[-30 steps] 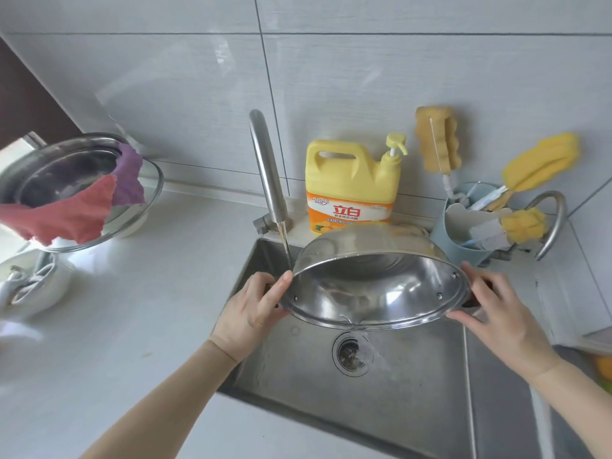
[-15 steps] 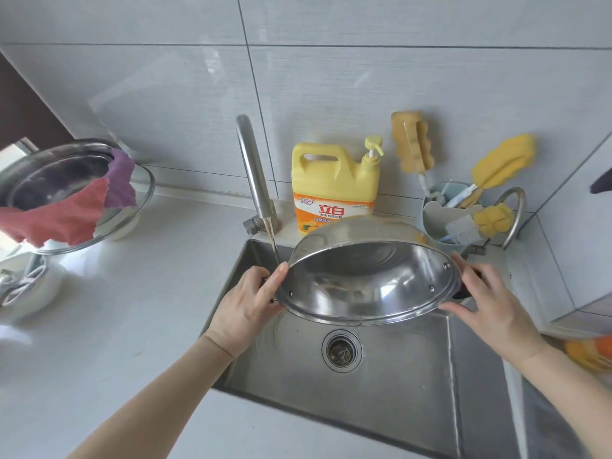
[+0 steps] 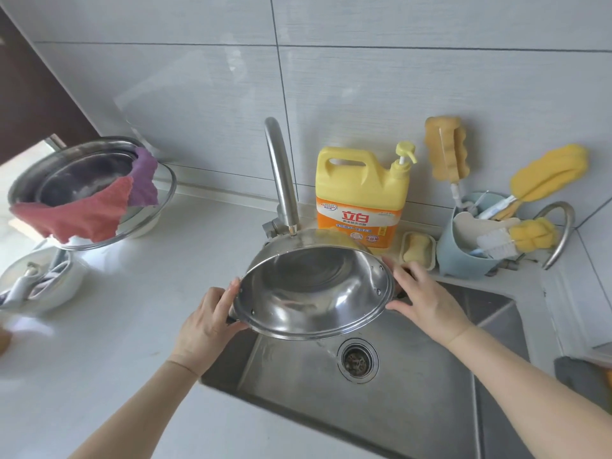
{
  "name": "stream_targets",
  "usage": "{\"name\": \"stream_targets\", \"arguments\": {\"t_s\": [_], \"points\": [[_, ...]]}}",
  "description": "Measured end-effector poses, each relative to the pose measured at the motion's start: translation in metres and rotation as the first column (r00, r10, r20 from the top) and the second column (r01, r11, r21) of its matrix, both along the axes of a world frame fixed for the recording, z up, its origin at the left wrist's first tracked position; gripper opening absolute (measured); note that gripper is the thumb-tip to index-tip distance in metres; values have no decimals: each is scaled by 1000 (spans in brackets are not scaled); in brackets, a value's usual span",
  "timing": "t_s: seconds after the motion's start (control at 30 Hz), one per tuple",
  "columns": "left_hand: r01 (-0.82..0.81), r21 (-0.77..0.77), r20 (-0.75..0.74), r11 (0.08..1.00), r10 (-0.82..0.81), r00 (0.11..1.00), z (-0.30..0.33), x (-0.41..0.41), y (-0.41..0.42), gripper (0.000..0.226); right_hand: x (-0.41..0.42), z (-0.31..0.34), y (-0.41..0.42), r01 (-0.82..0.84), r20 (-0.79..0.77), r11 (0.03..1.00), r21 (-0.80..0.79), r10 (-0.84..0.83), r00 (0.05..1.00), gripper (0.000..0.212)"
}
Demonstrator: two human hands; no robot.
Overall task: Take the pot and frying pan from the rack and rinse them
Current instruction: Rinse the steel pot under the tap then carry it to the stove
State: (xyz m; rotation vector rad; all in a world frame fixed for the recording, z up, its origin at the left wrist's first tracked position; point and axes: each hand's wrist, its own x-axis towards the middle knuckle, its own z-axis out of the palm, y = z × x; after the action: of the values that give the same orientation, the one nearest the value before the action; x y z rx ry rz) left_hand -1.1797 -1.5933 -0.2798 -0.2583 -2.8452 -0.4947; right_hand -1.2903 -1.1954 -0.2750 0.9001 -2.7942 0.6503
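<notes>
A shiny steel pot (image 3: pixel 314 286) hangs tilted over the sink (image 3: pixel 414 409), its open side facing me. My left hand (image 3: pixel 207 323) grips its left handle and my right hand (image 3: pixel 424 301) grips its right handle. A thin stream of water pours off the pot's lower rim toward the drain (image 3: pixel 357 359). The curved steel tap (image 3: pixel 281 173) stands just behind the pot. No frying pan is in view.
A yellow detergent jug (image 3: pixel 359 197) stands behind the sink, beside a soap dish (image 3: pixel 418 248) and a blue holder (image 3: pixel 463 253) full of sponge brushes. At the left, a steel basin (image 3: pixel 82 180) draped with red and purple cloths sits above a white bowl (image 3: pixel 36 286).
The pot has tipped further, its left side now lower, and water runs out of it. The view has shifted so the sink sits more to the right.
</notes>
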Motion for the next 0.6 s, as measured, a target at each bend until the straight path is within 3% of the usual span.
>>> {"name": "stream_targets", "arguments": {"t_s": [0.13,0.33,0.6], "points": [[-75,41,14,996,75,997,-2,11,-20,126,-8,1,-28,-75,-26,997,-34,74,997,107],[-93,46,-7,995,93,996,-4,21,-43,134,-9,2,-44,-212,-96,977,-12,210,973,119],[-5,25,-16,1000,5,1000,-3,-1,-20,133,-4,5,-13,-169,-114,985,-35,164,980,126]]}}
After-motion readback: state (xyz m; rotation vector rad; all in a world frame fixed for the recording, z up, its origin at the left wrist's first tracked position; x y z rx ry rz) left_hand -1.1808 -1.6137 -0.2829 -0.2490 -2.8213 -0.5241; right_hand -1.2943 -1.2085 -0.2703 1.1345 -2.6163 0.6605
